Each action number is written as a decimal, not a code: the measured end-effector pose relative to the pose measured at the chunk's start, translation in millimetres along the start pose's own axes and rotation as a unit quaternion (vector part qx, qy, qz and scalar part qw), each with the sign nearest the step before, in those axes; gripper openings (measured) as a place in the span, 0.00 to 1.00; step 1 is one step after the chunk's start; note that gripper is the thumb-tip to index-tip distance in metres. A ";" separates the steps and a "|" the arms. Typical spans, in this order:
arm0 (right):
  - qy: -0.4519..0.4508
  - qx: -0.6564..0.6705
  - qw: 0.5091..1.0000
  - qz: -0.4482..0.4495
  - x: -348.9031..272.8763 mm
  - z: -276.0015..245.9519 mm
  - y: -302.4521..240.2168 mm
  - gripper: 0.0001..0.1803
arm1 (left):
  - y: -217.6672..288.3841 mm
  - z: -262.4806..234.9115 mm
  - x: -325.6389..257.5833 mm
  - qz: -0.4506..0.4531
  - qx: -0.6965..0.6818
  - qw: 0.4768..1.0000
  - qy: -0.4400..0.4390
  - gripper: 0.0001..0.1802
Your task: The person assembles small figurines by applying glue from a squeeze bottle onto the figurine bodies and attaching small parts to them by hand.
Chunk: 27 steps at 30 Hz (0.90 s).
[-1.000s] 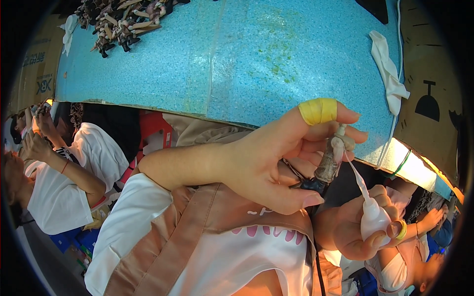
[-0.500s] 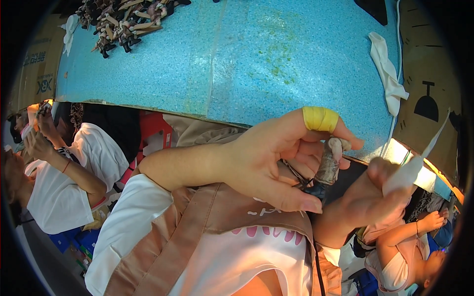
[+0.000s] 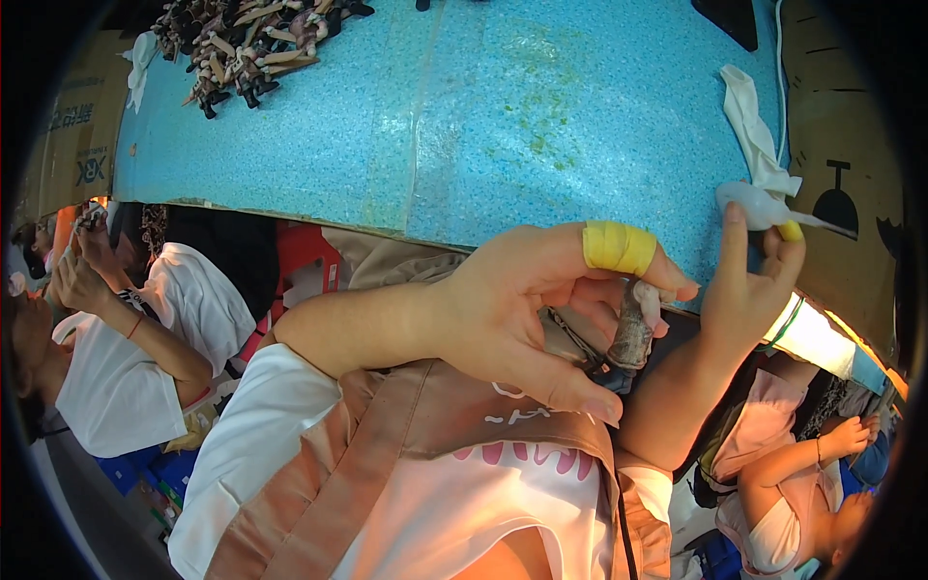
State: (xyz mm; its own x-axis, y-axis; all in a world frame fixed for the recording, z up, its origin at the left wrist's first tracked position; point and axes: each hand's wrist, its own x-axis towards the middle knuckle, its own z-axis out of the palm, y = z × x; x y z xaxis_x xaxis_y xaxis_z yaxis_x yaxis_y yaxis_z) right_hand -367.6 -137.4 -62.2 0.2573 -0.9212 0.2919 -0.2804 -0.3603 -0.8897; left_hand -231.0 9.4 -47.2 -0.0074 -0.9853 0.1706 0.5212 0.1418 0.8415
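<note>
Now the left hand (image 3: 512, 309), a yellow tape band on its forefinger, pinches a small grey-brown figure (image 3: 632, 333) between thumb and fingertips just off the blue table (image 3: 387, 126). That light grip could let it slip. The right hand (image 3: 749, 290), lower a second ago, has risen, pinching a white rag (image 3: 764, 205).

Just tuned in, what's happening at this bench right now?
A person works over a blue speckled table. The left hand, yellow tape on its index finger, pinches a small grey-brown figure upright between thumb and fingers. The right hand is raised to the right of it, holding a small white piece at its fingertips near a white cloth. A pile of similar small figures lies at the table's far left. Other people sit nearby.
</note>
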 end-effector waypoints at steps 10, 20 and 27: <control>-0.012 -0.045 0.995 -0.084 -3.2 3.0 3.6 0.25 | -2.5 -3.7 -1.4 -0.002 -0.027 1.000 -0.007 0.36; -0.007 -0.050 0.995 -0.085 -4.4 4.5 5.0 0.24 | -1.4 -2.0 -3.4 0.039 -0.001 0.999 -0.011 0.36; -0.006 -0.045 0.994 -0.096 -3.9 4.6 7.3 0.23 | 0.0 -1.3 -4.4 0.033 0.006 0.999 -0.021 0.37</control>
State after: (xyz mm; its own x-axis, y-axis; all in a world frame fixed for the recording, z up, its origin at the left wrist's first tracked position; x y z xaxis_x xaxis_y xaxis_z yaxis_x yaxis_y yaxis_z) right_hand -366.4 -135.7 -71.5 0.3258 -0.8321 0.4489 -0.3058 -0.5420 -0.7827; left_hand -229.8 13.6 -48.6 -0.0105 -0.9690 0.2468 0.5114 0.2069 0.8341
